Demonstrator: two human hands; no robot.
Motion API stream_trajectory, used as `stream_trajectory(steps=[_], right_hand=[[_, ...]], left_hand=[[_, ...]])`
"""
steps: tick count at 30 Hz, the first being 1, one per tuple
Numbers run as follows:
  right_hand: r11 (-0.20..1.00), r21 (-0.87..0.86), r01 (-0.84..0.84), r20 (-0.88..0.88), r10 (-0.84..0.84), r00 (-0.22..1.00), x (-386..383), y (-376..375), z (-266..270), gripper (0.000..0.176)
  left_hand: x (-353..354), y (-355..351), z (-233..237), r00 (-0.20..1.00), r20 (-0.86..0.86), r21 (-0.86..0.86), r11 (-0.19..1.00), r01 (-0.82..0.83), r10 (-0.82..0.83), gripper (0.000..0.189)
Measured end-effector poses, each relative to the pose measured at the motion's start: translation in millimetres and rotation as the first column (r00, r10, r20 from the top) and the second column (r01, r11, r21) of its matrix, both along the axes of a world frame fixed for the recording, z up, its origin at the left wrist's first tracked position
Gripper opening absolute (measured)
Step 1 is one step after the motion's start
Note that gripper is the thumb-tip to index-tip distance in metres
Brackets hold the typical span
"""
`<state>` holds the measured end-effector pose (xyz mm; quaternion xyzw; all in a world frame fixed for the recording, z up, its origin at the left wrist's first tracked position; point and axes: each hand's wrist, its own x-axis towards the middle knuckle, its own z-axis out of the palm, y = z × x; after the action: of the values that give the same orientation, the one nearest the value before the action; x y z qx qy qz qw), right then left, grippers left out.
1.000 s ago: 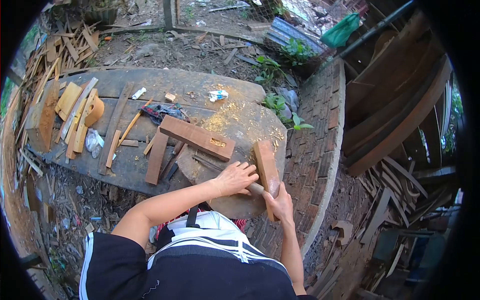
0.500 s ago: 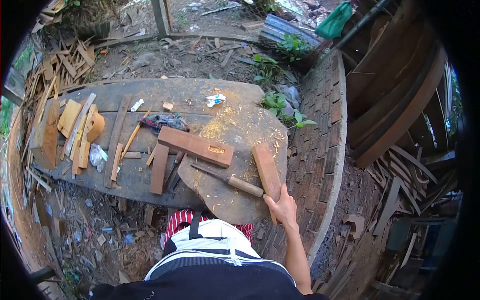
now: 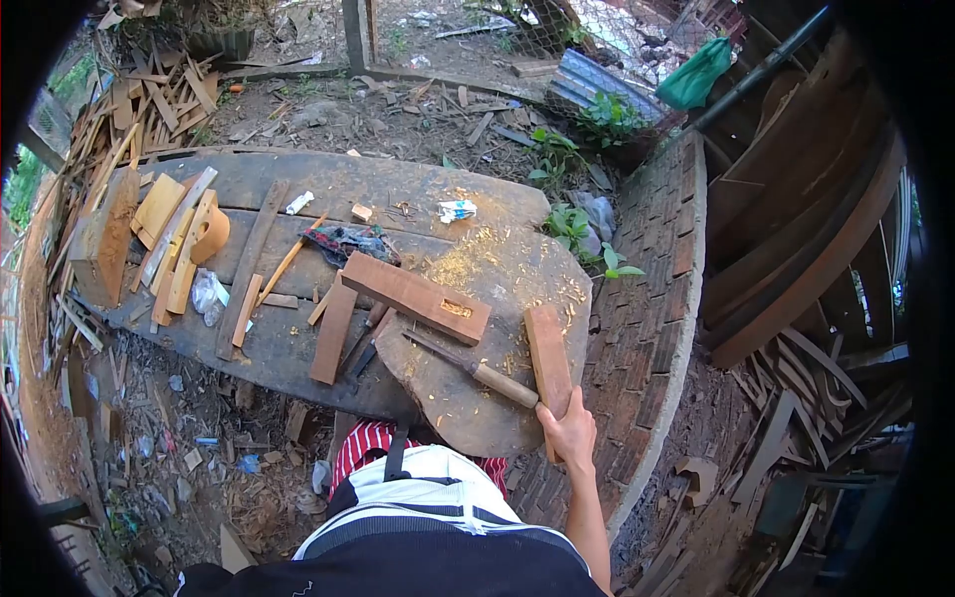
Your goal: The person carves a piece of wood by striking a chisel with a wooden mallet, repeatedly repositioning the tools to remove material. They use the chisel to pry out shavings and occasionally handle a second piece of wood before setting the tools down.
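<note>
My right hand (image 3: 570, 430) is at the near right edge of the workbench, its fingers round the lower end of a reddish wooden block (image 3: 548, 358). A chisel (image 3: 477, 370) lies beside it, the end of its wooden handle close to my thumb. Further left, a thick wooden beam (image 3: 408, 294) with a mortise full of shavings lies slantwise, its left end over a shorter wooden piece (image 3: 333, 333). Dark tools (image 3: 362, 356) lie partly hidden beside that piece. My left hand is out of view.
The worn workbench (image 3: 398, 189) carries sawdust, a pencil-like stick (image 3: 288, 261), a dark cloth (image 3: 350, 244), plastic scraps and wood offcuts at the left. A low brick wall (image 3: 647, 328) borders its right side. Scrap wood (image 3: 796, 398) is piled beyond.
The whole view has shifted, so the bench and its objects appear slightly further right and lower. My right hand still holds the block's lower end.
</note>
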<state>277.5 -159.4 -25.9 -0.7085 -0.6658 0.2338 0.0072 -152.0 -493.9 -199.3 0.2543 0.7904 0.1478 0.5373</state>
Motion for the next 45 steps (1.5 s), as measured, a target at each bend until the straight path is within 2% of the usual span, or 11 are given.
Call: stream_trajectory(steps=[12, 17, 18, 25, 28, 34, 36, 38, 40, 42, 45], right_hand=[[0.993, -0.103, 0.061, -0.132, -0.074, 0.988, -2.7, 17.7, 25.5, 0.074], [0.942, 0.103, -0.318, -0.271, 0.334, 0.903, 21.5, 51.8, 7.0, 0.063], [0.924, 0.062, -0.377, -0.259, 0.379, 0.888, 24.4, 58.8, 7.3, 0.061], [0.766, 0.312, -0.563, -0.308, 0.642, 0.702, 57.5, 72.0, -32.4, 0.061], [0.742, 0.352, -0.571, -0.292, 0.666, 0.686, 61.8, 75.2, -44.9, 0.062], [0.742, 0.349, -0.573, -0.107, 0.638, 0.762, 49.8, 78.0, -51.7, 0.081], [0.828, 0.201, -0.523, -0.434, 0.554, 0.711, 44.9, 93.4, -47.4, 0.098], [0.886, 0.205, -0.416, -0.49, 0.461, 0.74, 10.5, 79.5, -9.5, 0.097], [0.893, 0.194, -0.407, -0.385, 0.451, 0.805, 15.1, 106.2, -34.4, 0.098], [0.547, 0.424, -0.722, 0.111, 0.76, 0.641, 15.3, 138.0, -58.1, 0.094], [0.531, 0.544, -0.65, 0.166, 0.691, 0.703, -36.4, 103.0, -3.1, 0.074]], left_hand=[[111.6, -33.5, 17.1, 0.996, 0.087, -0.066, 0.998, -0.022, 0.028, 0.034], [239.4, -58.5, 26.2, 0.973, 0.111, -0.096, 0.977, -0.191, 0.201, 0.031], [255.7, -54.1, 25.3, 0.649, 0.23, -0.206, 0.688, -0.696, 0.725, 0.024], [374.9, -14.3, 60.7, 0.434, 0.421, -0.054, 0.5, -0.864, 0.796, 0.045], [398.1, -32.4, 60.8, 0.712, 0.184, 0.083, 0.711, -0.698, 0.678, 0.051], [360.6, -37.9, 60.5, 0.847, 0.056, 0.377, 0.774, -0.509, 0.529, 0.048], [324.7, -37.5, 58.5, 0.801, 0.263, 0.346, 0.722, -0.599, 0.538, 0.049], [283.5, -31.6, 69.8, 0.918, 0.066, 0.441, 0.814, -0.379, 0.391, 0.051], [248.8, -36.3, 69.9, 0.97, 0.015, 0.479, 0.85, -0.22, 0.243, 0.051], [238.1, -43.3, 87.4, 0.976, 0.003, 0.476, 0.858, -0.194, 0.219, 0.052], [240.6, -42.5, 133.4, 0.96, -0.055, 0.354, 0.904, -0.239, 0.276, 0.049]])
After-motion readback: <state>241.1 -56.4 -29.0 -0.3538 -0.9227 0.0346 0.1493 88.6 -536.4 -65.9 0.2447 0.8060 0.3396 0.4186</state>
